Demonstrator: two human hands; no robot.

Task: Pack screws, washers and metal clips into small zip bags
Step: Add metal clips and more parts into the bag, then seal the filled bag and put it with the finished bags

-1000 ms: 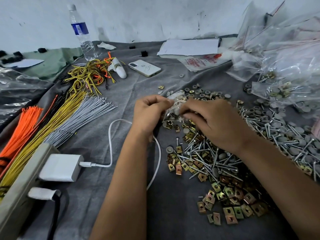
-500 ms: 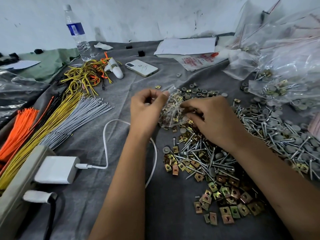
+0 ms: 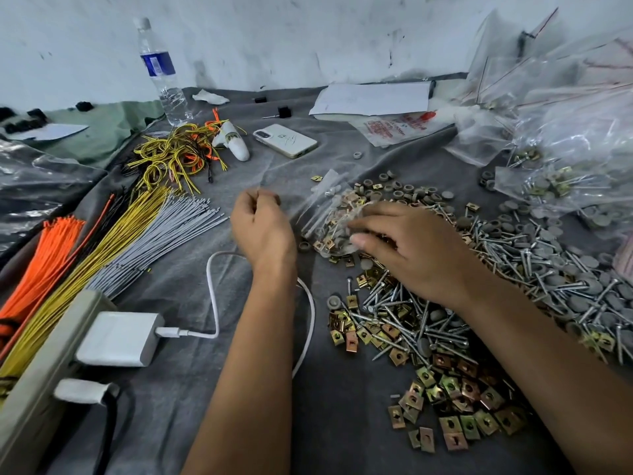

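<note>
Right hand (image 3: 416, 255) pinches crinkly clear zip bag (image 3: 329, 214); left hand (image 3: 262, 229) curled, grip unclear.

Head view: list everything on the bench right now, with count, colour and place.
Clear zip bag: one, part-filled, centre.
Steel screws: many, silver, right of centre.
Brass-coloured metal clips: many, near right.
Grey round washers: many, beyond bag.
Filled clear bags: several, far right.
Wire bundles: orange, yellow, grey, left.
White phone: one, far centre.
Water bottle: one, far left.
White charger: one, near left.
Left hand: curled, beside bag.
Right hand: on bag.
</note>
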